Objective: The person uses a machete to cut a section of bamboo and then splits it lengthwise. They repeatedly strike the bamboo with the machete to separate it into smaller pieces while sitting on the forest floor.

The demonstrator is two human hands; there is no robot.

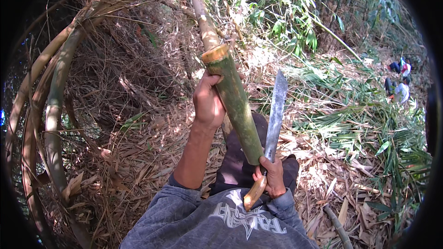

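My left hand (210, 99) is wrapped round the upper part of a thick green bamboo section (237, 110). The section slants across in front of me, with a pale, cut rim at its upper end. Close to its lower end, my right hand (272, 175) grips a machete (277, 115) with a wooden handle. The blade points up and away from me, to the right of the bamboo. My right thumb lies against or very near the bamboo's lower end; I cannot tell if it presses on it.
Bent bamboo stems (57, 97) arch along the left. A long bamboo pole (203, 14) leans beyond the held section. Cut leafy branches (341, 106) cover the ground at right, where two people (400, 91) are farther off. A short stick (339, 226) lies among dry leaves nearby.
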